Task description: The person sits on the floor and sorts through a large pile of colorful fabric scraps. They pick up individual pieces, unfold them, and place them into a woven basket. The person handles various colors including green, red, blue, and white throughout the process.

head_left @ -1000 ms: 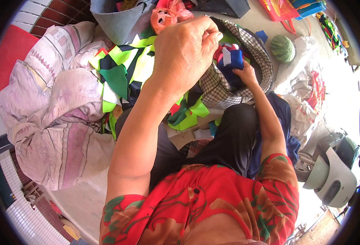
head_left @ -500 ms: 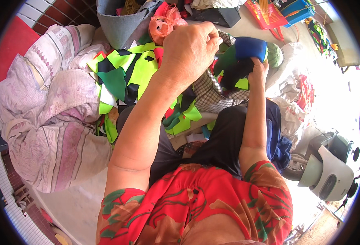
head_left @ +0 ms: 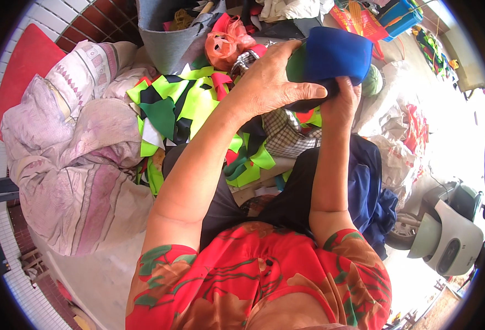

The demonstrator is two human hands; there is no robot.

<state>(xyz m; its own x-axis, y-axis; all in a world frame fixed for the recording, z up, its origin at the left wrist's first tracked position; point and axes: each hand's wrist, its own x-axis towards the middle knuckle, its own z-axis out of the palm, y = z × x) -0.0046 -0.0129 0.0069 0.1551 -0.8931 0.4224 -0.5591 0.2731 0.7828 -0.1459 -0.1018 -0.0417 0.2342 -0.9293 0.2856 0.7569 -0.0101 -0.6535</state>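
Observation:
A piece of blue, green and black cloth is held up in front of me, curving over at the top, its blue part facing me. My right hand grips its lower right edge, fingers closed. At its left side my left hand holds the green and black part. The left thumb lies along the lower edge, while some of the fingers are hidden behind the cloth. Beneath the hands is a checked cloth with bright scraps in it. Neon yellow, green and black fabric scraps are heaped left of it.
A grey fabric bin and an orange plastic bag stand beyond the scraps. Patterned bedding is bunched at the left. White plastic sacks lie to the right, with a scooter beyond them. A green yarn ball is behind my right hand.
The blue and green cloth has been lifted. My left hand has come down and right from above the scraps and taken hold of its left side; the right hand keeps its grip.

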